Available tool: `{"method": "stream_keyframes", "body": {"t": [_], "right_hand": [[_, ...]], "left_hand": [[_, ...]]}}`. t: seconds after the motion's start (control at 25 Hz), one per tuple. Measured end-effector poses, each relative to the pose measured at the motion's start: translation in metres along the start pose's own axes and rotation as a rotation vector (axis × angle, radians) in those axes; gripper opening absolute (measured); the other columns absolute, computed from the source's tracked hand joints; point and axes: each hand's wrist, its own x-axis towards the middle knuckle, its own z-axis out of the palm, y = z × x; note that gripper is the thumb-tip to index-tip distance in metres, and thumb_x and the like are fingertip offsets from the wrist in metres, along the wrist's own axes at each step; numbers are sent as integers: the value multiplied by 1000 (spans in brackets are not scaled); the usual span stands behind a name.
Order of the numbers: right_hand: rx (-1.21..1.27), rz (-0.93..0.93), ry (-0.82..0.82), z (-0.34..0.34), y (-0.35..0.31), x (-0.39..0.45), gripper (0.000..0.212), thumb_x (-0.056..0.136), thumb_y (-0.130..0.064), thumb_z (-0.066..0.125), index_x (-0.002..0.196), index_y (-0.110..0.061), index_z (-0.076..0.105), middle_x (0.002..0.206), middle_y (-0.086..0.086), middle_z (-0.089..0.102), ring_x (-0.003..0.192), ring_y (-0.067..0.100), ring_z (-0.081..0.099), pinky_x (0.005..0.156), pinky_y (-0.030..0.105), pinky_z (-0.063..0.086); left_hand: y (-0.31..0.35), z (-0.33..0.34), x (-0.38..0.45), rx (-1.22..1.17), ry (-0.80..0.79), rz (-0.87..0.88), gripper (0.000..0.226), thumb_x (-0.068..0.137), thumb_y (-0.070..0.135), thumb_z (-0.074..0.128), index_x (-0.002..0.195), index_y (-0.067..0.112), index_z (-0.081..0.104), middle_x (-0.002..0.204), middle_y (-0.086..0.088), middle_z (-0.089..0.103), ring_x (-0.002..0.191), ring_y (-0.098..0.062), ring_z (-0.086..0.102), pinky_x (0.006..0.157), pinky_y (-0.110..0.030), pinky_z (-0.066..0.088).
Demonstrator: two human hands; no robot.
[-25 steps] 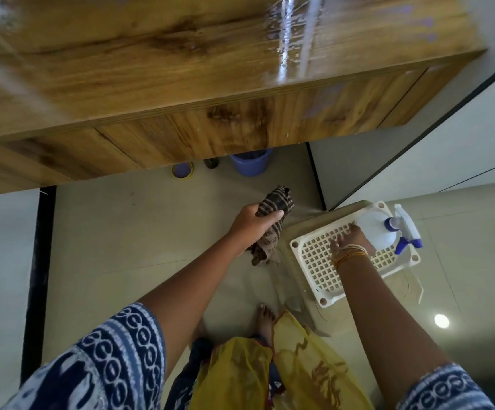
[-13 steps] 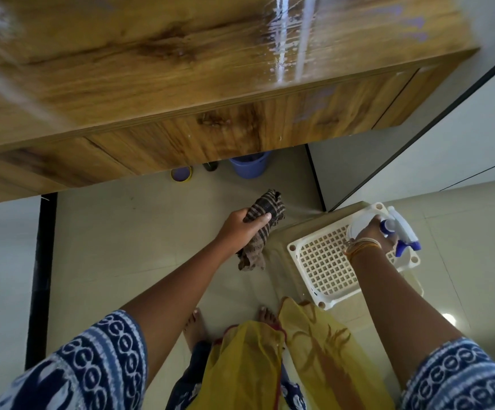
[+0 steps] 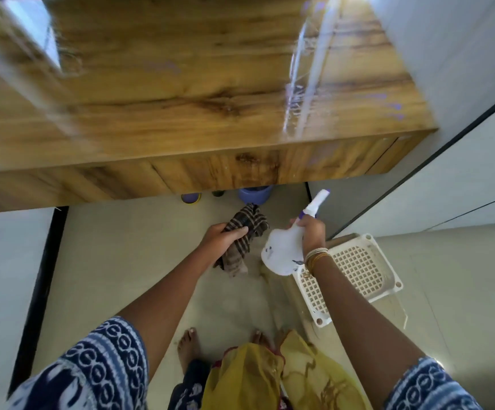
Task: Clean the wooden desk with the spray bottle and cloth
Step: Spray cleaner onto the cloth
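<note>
Head view: white lattice stool (image 3: pixel 358 270) on the tiled floor (image 3: pixel 122 276) at right, blue bucket (image 3: pixel 255 194) under the glossy wooden table (image 3: pixel 181 99) — far side. Left hand (image 3: pixel 221 239) grips a dark checked cloth (image 3: pixel 244 232); right hand (image 3: pixel 310 232) grips the white spray bottle (image 3: pixel 284 253) — nozzle pointing at the table, held below its near edge.

Your short sleeves (image 3: pixel 101 371) carry a navy-and-white print of rings and loops, matched on the right sleeve (image 3: pixel 429 386). A stack of thin gold and white bangles (image 3: pixel 316 256) circles your right wrist. A yellow dupatta (image 3: pixel 270 377) hangs in front, and your feet (image 3: pixel 188 341) are bare.
</note>
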Motion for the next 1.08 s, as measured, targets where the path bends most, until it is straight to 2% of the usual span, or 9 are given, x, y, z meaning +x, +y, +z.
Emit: {"method": "stream_keyframes", "body": {"t": [0.12,0.2,0.32,0.48,0.64,0.72,0.88,1.0,1.08], "right_hand": [[-27,-41,-211,38,-8,-29,27,54,-14,48,76,0,54,58,12,53,53,26,49,63,36,44],[-170,-161,-305,63,-9,-49,38,66,-22,58,98,-1,61,52,12,50,44,24,46,54,33,44],[-331,-361,-461,109,-21,-82,36,88,-27,64,123,-31,57,50,3,51,41,21,40,47,29,41],[-274,-409,-549,176,-55,-124,39,93,-34,59,131,-29,55,49,-12,53,41,19,38,47,30,41],[-221,-404,-553,242,-100,-156,43,90,-44,61,116,-9,63,78,-2,66,37,18,42,46,30,45],[-223,-426,-591,271,-122,-169,37,87,-52,61,102,-19,69,85,8,68,38,22,46,49,33,47],[-345,-598,-647,320,-158,-196,23,86,-59,55,80,-44,71,89,2,72,48,6,58,68,41,50],[-318,-665,-668,349,-185,-218,18,94,-48,53,89,-43,69,99,1,72,59,10,59,63,37,53],[-260,-664,-655,367,-202,-218,25,97,-42,51,97,-24,69,88,3,70,55,8,59,53,25,51]], "left_hand": [[5,-42,-8,-50,77,-77,40,73,35,80,100,6,72,99,-15,73,94,-33,69,88,-45,54],[8,-78,-18,-96,57,-158,64,55,44,78,105,4,71,104,-17,72,93,-34,69,79,-43,54],[15,-134,-39,-194,18,-189,59,58,44,65,96,-1,72,99,-21,67,84,-35,61,63,-38,46],[42,-207,-70,-366,84,-45,52,74,47,68,104,5,72,106,-21,70,96,-35,65,92,-46,49],[83,-278,-92,-407,211,127,76,60,56,86,115,6,70,108,-16,73,97,-34,71,93,-52,54],[103,-309,-101,-369,244,188,64,69,53,82,112,7,71,106,-14,74,96,-33,71,90,-50,55],[146,-365,-114,-337,272,290,96,43,72,85,119,16,66,112,-7,71,102,-29,69,92,-50,55],[174,-394,-127,-374,326,394,54,80,51,74,114,10,68,103,-11,72,95,-32,69,91,-51,55],[191,-414,-123,-391,391,429,42,87,46,68,107,9,69,100,-12,73,93,-32,69,90,-52,55]]}}
